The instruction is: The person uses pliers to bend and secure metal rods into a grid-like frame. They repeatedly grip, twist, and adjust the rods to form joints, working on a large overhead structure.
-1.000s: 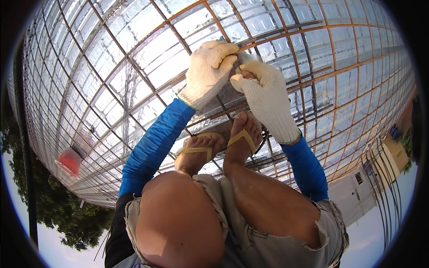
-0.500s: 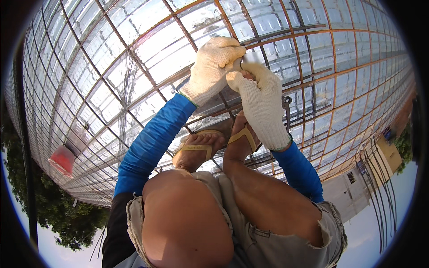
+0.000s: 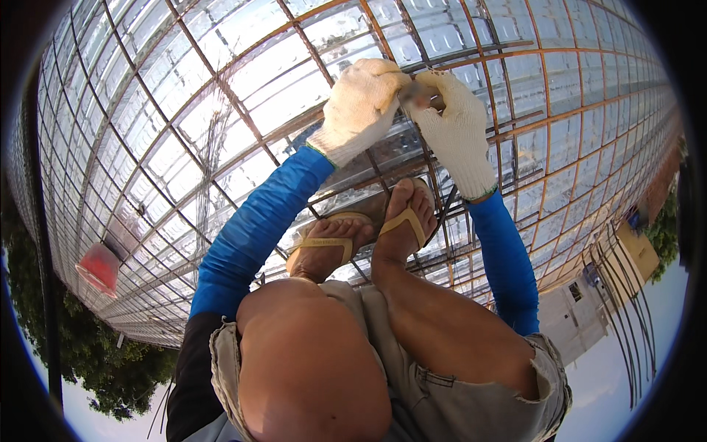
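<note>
Head view, looking down past bent knees onto a rebar grid [image 3: 243,132] of thin rust-coloured bars crossing in squares, laid over shiny corrugated metal sheeting [image 3: 442,29]. Left hand [image 3: 361,107] and right hand [image 3: 453,129], both in cream knitted cotton gloves with blue sleeves behind, brought together at one bar crossing near the top centre. Fingers of both curled closed around a small greyish object [image 3: 417,92] pinched between them; kind and shape of that object hard to make out, mostly covered by glove fabric. Hidden under the hands: the crossing itself. Below the hands, two bare feet in tan flip-flops [image 3: 405,221] resting directly on the bars. Frayed grey shorts [image 3: 471,405] cut off at the lower edge. At left, a blurred red object [image 3: 99,267] lying on the grid, outline unclear. Straight bars bent strongly toward the rim by the lens.
</note>
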`<state>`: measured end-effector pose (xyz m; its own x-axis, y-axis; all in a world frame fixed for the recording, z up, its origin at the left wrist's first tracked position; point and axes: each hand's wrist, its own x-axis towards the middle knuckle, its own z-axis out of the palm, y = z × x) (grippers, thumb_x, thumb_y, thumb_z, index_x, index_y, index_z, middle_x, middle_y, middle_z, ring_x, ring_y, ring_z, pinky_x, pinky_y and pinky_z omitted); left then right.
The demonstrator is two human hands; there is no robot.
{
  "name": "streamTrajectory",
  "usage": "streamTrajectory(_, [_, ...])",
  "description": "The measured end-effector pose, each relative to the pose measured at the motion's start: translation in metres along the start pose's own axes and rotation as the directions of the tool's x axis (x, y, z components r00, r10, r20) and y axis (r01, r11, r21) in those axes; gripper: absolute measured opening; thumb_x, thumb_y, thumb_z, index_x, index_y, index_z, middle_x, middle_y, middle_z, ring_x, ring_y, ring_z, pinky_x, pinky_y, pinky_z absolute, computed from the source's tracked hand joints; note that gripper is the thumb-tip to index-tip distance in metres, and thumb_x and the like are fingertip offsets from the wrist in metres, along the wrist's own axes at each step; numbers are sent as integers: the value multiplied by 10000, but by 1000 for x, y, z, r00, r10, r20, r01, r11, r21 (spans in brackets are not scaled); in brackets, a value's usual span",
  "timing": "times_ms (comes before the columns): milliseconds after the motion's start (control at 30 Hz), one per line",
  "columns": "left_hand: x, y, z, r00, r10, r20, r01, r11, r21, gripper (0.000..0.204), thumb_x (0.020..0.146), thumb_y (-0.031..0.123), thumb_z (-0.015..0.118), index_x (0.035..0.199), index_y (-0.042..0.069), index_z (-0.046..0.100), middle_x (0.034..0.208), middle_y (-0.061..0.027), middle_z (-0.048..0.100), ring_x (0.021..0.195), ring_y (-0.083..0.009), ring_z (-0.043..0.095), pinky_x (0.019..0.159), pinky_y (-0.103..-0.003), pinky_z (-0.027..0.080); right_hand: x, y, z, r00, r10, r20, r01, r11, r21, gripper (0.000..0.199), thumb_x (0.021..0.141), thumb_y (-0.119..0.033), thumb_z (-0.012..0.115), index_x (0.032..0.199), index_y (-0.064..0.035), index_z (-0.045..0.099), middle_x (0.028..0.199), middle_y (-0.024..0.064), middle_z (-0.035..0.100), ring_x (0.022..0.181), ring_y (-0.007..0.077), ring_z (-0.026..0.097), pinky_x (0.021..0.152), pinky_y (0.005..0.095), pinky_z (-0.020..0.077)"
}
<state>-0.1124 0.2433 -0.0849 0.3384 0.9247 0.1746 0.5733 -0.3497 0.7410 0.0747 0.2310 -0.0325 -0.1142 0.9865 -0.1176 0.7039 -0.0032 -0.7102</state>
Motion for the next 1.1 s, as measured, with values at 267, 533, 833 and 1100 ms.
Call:
streamTrajectory(267, [-2, -5, 1, 998, 51, -46, -53, 998, -30, 246, 900, 120, 711, 1136, 109, 779, 1165, -87, 766, 1087, -356, 704, 938, -476, 583, 8, 6, 10, 970, -243, -16, 234, 947, -222, 171, 983, -198, 693, 1119, -105, 740, 980, 103, 747, 895, 338, 747, 754, 434, 609])
streamTrajectory(533, [-5, -5, 2, 994, 40, -97, -45, 998, -49, 197, 911, 140, 723, 1096, 108, 782, 1086, -93, 783, 1027, -344, 734, 888, -445, 599, 11, 9, 13, 976, -216, -9, 211, 961, -181, 135, 971, -203, 707, 1058, -102, 720, 950, 107, 731, 874, 342, 736, 738, 440, 594])
streamTrajectory(833, [6, -1, -8, 994, -108, -29, 103, 986, -128, 203, 928, 204, 679, 1062, 91, 780, 1047, -124, 763, 967, -360, 734, 823, -447, 606, -9, 15, 46, 981, -108, -161, 74, 976, -204, 131, 952, -204, 717, 1046, -112, 713, 923, 118, 716, 858, 367, 715, 715, 472, 574])
streamTrajectory(1100, [29, 8, -22, 975, 149, 166, -179, 966, 186, 213, 915, 210, 713, 1089, 104, 772, 1106, -96, 735, 1034, -342, 712, 845, -464, 612, -10, 4, 38, 993, 13, -118, -31, 988, -152, 247, 896, -225, 761, 1080, -65, 722, 1003, 148, 753, 908, 360, 743, 776, 459, 589])
